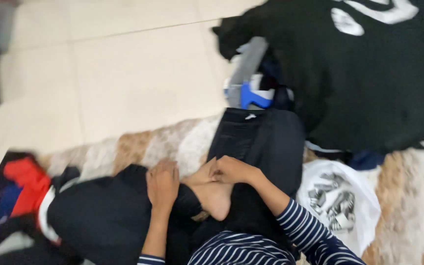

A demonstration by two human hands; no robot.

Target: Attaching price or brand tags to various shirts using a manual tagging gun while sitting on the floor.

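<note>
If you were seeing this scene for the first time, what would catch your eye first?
A large black garment with a white print fills the upper right, spread over a heap of clothes. Below centre, the left hand rests on a dark-clad knee and the right hand on a bare foot, over dark trousers laid flat on a shaggy rug. A red garment shows at the far left.
</note>
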